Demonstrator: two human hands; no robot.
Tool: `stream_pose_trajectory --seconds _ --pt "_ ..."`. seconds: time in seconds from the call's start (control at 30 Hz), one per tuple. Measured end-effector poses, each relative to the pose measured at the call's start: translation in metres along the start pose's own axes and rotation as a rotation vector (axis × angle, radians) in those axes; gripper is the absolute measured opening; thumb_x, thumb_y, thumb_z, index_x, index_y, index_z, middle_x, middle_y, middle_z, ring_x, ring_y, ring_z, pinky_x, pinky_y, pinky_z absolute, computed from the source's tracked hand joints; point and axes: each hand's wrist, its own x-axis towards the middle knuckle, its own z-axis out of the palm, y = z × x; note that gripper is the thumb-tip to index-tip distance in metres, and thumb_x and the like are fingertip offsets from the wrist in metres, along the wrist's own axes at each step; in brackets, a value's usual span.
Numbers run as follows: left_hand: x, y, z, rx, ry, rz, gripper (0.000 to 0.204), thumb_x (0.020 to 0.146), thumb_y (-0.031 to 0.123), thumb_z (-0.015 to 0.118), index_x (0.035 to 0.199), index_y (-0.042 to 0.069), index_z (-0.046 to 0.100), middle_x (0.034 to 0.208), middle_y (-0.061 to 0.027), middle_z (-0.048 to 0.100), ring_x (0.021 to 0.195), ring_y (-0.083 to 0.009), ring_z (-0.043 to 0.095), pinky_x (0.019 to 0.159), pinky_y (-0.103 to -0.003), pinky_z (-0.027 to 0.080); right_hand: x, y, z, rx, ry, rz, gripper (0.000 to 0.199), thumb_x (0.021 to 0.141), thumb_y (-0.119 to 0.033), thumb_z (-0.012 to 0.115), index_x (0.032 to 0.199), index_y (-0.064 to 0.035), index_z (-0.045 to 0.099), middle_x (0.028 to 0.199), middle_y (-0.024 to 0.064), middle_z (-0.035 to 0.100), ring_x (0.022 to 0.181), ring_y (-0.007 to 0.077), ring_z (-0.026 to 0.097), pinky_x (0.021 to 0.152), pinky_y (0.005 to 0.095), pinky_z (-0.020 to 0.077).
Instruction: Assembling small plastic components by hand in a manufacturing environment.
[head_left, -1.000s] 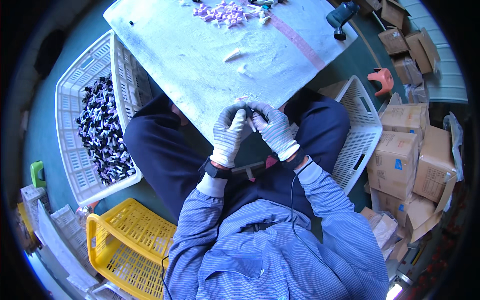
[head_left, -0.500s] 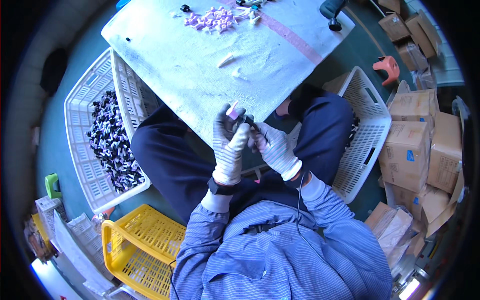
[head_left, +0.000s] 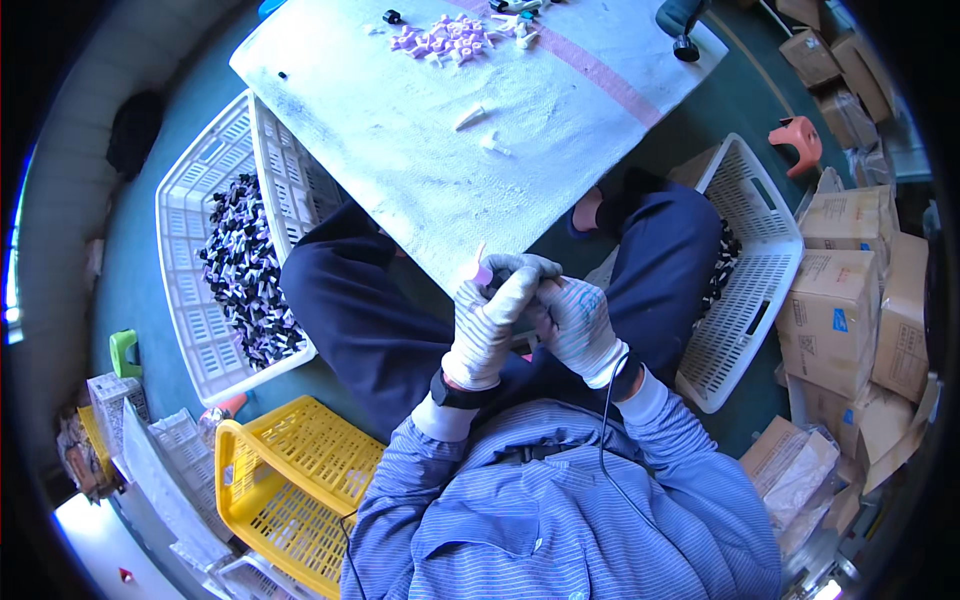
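Observation:
My gloved left hand [head_left: 487,325] is closed around a small lilac cap-like piece with a thin pale tip [head_left: 478,272], which sticks out by the thumb, above the near corner of the white-covered table [head_left: 400,190]. My gloved right hand [head_left: 578,325] presses against the left one, its fingers curled in. What it grips is hidden behind the fingers. Further up the table lie a white tapered piece [head_left: 469,117] and a translucent piece [head_left: 495,143]. A heap of lilac pieces [head_left: 440,42] sits at the far side, with a few white and black parts beside it.
At my left stands a white crate [head_left: 180,270] holding many black and lilac pieces [head_left: 245,270]. Another white crate [head_left: 745,330] with black pieces is on the right. A yellow crate [head_left: 240,490] lies near my left elbow. Cardboard boxes [head_left: 825,300] are stacked at far right.
The black part seen between my hands is now hidden by the fingers. My hands have closed tighter together, and the whole view has shifted slightly.

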Motion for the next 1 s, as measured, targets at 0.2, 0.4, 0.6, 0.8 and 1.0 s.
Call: stream_pose_trajectory --seconds 0.2,0.4,0.6,0.8,1.0 --pt "-0.005 0.006 0.005 0.001 0.004 -0.065 0.027 0.094 0.025 0.066 0.093 -0.002 0.064 0.098 -0.0182 0.070 0.078 -0.0221 0.069 0.063 -0.031 0.057 -0.002 -0.010 -0.008 -0.013 -0.035 -0.036 0.013 0.085 -0.017 0.066 0.093 -0.0085 0.061 0.074 0.0138 0.061 0.069 0.0370 0.062 0.062 0.0466 0.0494" --pt "0.000 0.002 0.006 -0.065 -0.112 0.115 0.027 0.088 0.025 0.066 0.085 -0.002 0.068 0.083 -0.0130 0.071 0.080 -0.0244 0.070 0.108 -0.049 0.041 -0.008 -0.018 -0.014 0.379 -0.157 0.119 0.017 0.092 -0.019 0.065 0.104 -0.0067 0.064 0.084 0.0135 0.066 0.081 0.0317 0.068 0.071 0.0399 0.0534" --pt "0.002 0.006 0.006 -0.158 -0.168 0.113 0.028 0.091 0.028 0.065 0.077 0.004 0.062 0.077 -0.0099 0.066 0.090 -0.0290 0.069 0.114 -0.055 0.032 -0.017 -0.022 -0.012 1.340 -0.242 0.603 0.032 0.100 -0.032 0.059 0.113 -0.0038 0.063 0.098 0.0014 0.064 0.091 0.0122 0.062 0.076 0.0302 0.0518" --pt "0.003 0.005 0.007 0.021 -0.081 0.153 0.028 0.095 0.026 0.062 0.077 0.004 0.061 0.071 -0.0081 0.064 0.083 -0.0274 0.070 0.112 -0.056 0.034 -0.004 -0.028 -0.004 0.957 -0.086 0.543 0.030 0.097 -0.027 0.065 0.115 -0.0028 0.061 0.099 0.0028 0.066 0.090 0.0135 0.063 0.078 0.0302 0.0519" --pt "-0.008 0.006 0.010 -0.013 0.011 0.140 0.019 0.093 0.014 0.063 0.082 0.000 0.066 0.079 -0.0120 0.071 0.090 -0.0264 0.072 0.110 -0.050 0.039 -0.010 -0.027 -0.004 0.625 -0.045 0.262 0.018 0.094 -0.018 0.065 0.105 -0.0036 0.063 0.088 0.0121 0.069 0.080 0.0270 0.069 0.070 0.0356 0.0527"
